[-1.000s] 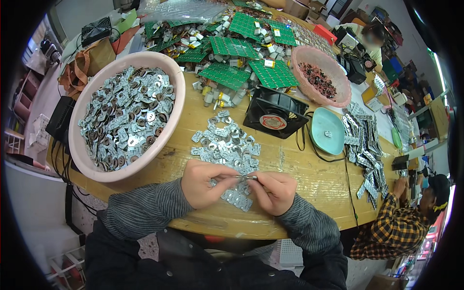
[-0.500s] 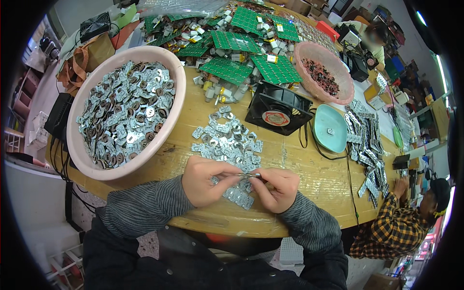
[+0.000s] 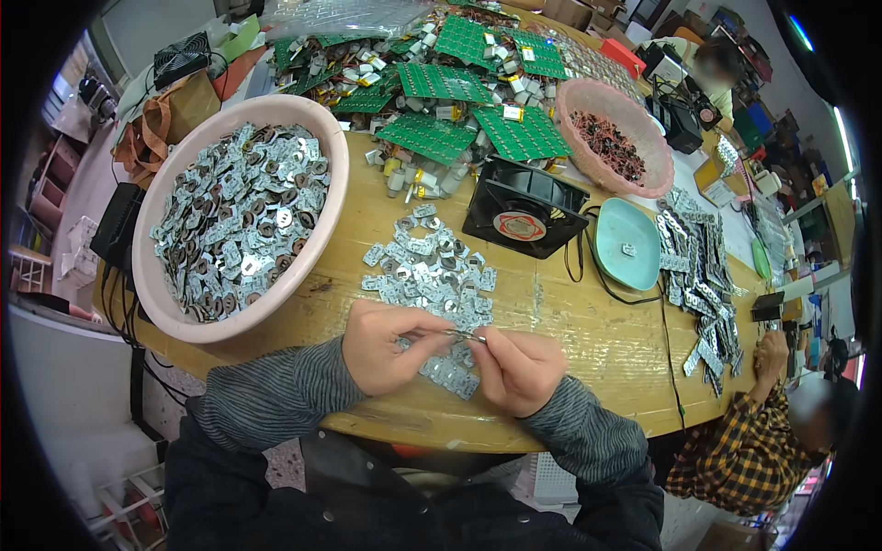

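Observation:
Between my two hands is a small thin metal piece [image 3: 466, 336], held edge-on above the near end of a loose pile. My left hand [image 3: 388, 349] pinches its left end between thumb and forefinger. On the other end, my right hand [image 3: 522, 369] has the same pinch. Fingertips hide much of the piece. Small silvery stamped metal plates [image 3: 430, 266] lie heaped on the wooden table [image 3: 588, 367] just beyond my hands. A large pale pink basin [image 3: 342, 156] full of similar plates, some with brown round parts, stands to the left.
A black fan [image 3: 525, 209] stands past the pile, beside a turquoise tray [image 3: 627, 241] holding one plate. Green circuit boards [image 3: 444, 83] are stacked farther back, near a pink bowl [image 3: 657, 174] of small parts. Metal strips [image 3: 703, 285] lie right, near a co-worker in a checked shirt [image 3: 740, 450].
My fingers have shifted slightly, and the metal piece now slants down to the right. The co-worker at right has moved head and arm. The whole view has shifted a little.

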### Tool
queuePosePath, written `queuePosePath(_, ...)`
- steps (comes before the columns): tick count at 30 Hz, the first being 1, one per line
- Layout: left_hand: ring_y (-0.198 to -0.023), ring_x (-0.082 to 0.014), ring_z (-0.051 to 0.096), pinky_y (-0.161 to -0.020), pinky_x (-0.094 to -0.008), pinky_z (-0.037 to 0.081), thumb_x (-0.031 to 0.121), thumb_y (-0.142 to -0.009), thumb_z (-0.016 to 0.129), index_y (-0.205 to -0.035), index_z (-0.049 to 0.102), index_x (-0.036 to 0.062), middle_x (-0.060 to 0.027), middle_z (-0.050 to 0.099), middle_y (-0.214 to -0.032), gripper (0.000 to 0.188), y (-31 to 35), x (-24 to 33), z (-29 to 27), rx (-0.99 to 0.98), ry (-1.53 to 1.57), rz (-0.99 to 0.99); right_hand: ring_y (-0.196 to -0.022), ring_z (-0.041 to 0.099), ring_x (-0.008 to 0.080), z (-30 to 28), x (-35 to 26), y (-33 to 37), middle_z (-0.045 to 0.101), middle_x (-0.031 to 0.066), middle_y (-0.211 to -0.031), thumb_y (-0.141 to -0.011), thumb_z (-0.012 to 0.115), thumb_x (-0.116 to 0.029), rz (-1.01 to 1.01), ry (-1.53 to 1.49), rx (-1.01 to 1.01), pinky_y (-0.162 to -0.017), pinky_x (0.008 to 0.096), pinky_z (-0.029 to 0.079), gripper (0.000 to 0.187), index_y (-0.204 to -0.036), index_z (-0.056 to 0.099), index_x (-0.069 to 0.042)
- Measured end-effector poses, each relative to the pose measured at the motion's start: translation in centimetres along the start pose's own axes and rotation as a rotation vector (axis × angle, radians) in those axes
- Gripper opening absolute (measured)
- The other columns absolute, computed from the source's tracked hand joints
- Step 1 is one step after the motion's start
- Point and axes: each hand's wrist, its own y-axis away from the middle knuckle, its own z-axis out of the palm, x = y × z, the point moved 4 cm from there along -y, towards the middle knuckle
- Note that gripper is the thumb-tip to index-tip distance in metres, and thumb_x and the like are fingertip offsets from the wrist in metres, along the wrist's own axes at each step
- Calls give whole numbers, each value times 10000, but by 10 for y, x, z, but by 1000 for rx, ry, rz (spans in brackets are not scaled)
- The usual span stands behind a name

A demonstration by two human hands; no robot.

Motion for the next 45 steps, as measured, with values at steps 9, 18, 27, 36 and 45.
queuePosePath(9, -734, -256, 755, -659, -302, 616, -126, -769, 699, -964, 713, -79, -189, 737, -811, 202, 0, 6, -7, -2, -283, 275, -569, 670, 179, -5, 12, 4, 691, 125, -755, -873, 664, 63, 287, -202, -72, -531, 272, 535, 43, -914, 676, 59)
queuePosePath(18, -784, -306, 740, -672, -355, 622, -136, -705, 704, -1006, 690, -101, -199, 728, -912, 303, 5, 8, -4, -48, -378, 612, -585, 644, 98, 9, 19, 8, 672, 79, -731, -955, 622, -1, 537, -564, -133, -532, 224, 510, 115, -941, 691, 90)
queuePosePath(27, -767, -304, 735, -655, -361, 619, -160, -676, 686, -994, 691, -90, -200, 728, -960, 326, 6, 8, -4, -89, -352, 539, -543, 629, 86, 9, 24, 7, 663, 66, -664, -939, 652, -12, 533, -515, -186, -496, 220, 485, 109, -924, 706, 82)
queuePosePath(36, -773, -302, 738, -652, -357, 617, -159, -662, 684, -989, 696, -65, -181, 730, -956, 341, 7, 10, 0, -202, -336, 647, -544, 637, 97, 8, 23, 1, 665, 67, -651, -944, 647, -23, 590, -595, -137, -510, 226, 492, 127, -886, 704, 74)
queuePosePath(45, -719, -280, 730, -636, -339, 607, -137, -713, 737, -1029, 694, -70, -180, 727, -895, 325, 2, 4, -4, -54, -328, 520, -638, 678, 134, 14, 41, 12, 709, 113, -802, -1004, 563, -21, 753, -804, -41, -549, 240, 542, 170, -999, 680, 103)
